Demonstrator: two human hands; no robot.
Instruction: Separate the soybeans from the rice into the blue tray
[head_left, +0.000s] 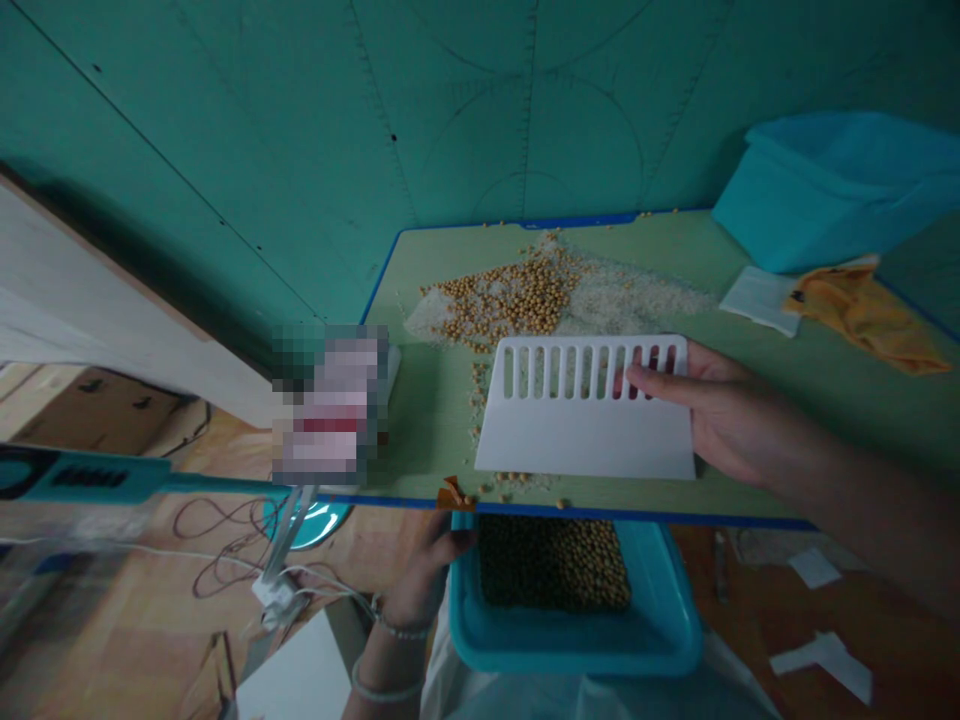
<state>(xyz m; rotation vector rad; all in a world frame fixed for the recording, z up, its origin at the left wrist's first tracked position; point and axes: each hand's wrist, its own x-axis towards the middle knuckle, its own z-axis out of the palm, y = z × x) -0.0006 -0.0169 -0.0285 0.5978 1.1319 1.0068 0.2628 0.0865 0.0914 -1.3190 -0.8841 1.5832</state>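
Note:
My right hand (724, 410) grips the right end of a white slotted plastic plate (585, 435), thumb over its slots. The plate is held tilted over the green tabletop (424, 400). Behind it lies a spread pile of yellow soybeans (525, 295) and white rice-like grains (637, 295). A few beans lie along the front edge. Below that edge, my left hand (439, 560) is at the left rim of a turquoise plastic basin (574, 645), thumb on the rim and fingers partly hidden. Soybeans (600, 565) fill the basin's bottom.
A turquoise fabric bin (832, 190), a white packet (765, 300) and an orange cloth (862, 310) are on the right. A pixelated object (334, 405) stands at the left edge. Cables (225, 530) and a power strip (274, 590) lie on the floor. A green wall (480, 110) backs the table.

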